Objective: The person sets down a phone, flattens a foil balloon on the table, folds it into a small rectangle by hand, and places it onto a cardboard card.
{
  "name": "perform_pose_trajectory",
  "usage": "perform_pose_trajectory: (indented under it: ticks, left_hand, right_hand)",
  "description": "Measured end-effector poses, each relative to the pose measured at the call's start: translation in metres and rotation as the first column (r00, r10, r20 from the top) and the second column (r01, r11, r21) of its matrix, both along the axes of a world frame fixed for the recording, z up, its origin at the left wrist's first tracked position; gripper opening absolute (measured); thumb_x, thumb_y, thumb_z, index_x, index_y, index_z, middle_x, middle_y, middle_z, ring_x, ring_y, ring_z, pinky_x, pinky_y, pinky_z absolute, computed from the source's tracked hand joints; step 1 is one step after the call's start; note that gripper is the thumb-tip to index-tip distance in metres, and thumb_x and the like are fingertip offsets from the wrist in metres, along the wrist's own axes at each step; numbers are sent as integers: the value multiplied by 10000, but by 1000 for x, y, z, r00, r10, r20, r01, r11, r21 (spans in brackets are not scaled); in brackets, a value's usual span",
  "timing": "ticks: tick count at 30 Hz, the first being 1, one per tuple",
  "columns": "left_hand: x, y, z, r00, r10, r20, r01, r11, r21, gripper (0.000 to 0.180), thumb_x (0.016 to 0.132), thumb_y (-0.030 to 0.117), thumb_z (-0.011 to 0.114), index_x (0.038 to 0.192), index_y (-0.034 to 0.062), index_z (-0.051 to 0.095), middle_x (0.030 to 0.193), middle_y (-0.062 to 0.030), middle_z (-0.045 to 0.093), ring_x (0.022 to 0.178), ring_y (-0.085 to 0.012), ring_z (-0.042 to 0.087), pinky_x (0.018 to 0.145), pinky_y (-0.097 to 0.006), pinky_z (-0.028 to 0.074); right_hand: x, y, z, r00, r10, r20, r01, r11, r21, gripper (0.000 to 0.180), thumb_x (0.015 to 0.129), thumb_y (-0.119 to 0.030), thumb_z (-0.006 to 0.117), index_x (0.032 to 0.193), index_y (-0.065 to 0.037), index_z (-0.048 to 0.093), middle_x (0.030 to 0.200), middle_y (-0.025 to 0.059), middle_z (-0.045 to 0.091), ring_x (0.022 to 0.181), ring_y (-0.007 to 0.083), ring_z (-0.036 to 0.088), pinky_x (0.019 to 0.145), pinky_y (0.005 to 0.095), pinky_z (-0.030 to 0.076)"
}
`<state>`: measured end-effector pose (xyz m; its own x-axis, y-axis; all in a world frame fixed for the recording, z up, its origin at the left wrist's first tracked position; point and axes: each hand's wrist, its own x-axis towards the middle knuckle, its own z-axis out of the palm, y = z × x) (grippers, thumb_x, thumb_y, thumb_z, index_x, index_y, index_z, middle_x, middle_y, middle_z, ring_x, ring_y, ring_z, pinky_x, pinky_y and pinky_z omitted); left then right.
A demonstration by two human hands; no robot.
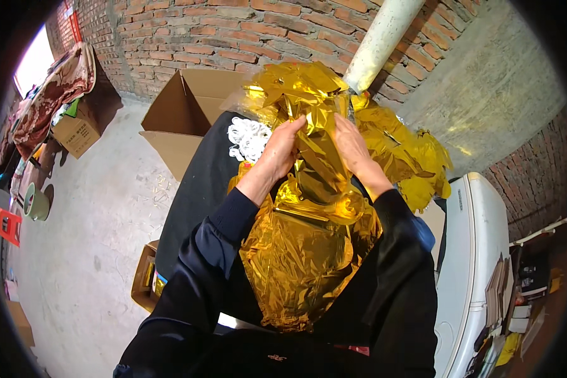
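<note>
A crumpled piece of shiny gold foil (319, 148), much like a flat, uninflated foil balloon, stretches upright between my hands. My left hand (278, 151) closes on its left edge, thumb on top. On its right edge my right hand (354, 148) grips it, fingers mostly hidden behind the foil. More gold foil pieces (299, 258) are heaped over my lap, and another pile of gold foil (412, 151) lies beyond my right hand. Left of my left wrist sits a bundle of white string or ribbon (249, 138) on a black cloth-covered surface (192, 183).
An open cardboard box (170, 120) stands behind the black surface, and a smaller box (143, 277) is at lower left. A white appliance (475, 252) stands on the right. A pale pipe (384, 44) slants down by the brick wall (233, 38). A green bucket (38, 203) is far left.
</note>
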<state>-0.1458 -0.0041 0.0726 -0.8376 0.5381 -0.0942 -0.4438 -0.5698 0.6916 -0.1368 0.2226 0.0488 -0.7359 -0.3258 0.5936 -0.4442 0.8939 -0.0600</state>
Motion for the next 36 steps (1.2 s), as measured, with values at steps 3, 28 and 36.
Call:
perform_pose_trajectory:
  ticks: [3,28,36]
  left_hand:
    - [-1,-5,5,995,-53,-83,59,996,66,313,1081,266,544,1250,12,613,1175,-82,705,1043,-184,679,919,-351,548]
    - [32,-53,75,855,14,-519,-124,977,-176,323,1084,303,566,1162,-1,643,969,47,635,846,-39,523,737,-236,451]
    - [57,-39,61,773,-119,-623,18,986,-166,373,1082,259,590,1334,-17,597,1155,2,663,999,-69,581,885,-267,491]
  right_hand:
    - [-38,-13,-2,944,102,314,-17,965,-262,502,1013,-287,568,1457,-56,517,1401,156,605,1269,356,586,1084,391,465]
    - [-109,18,-4,916,150,372,164,706,-689,507,1038,-433,503,1393,-79,582,1295,111,642,1148,258,602,981,370,477]
    - [82,-36,49,739,529,417,274,329,-904,502,1014,-151,642,1480,-53,485,1398,52,586,1238,147,538,1069,344,447]
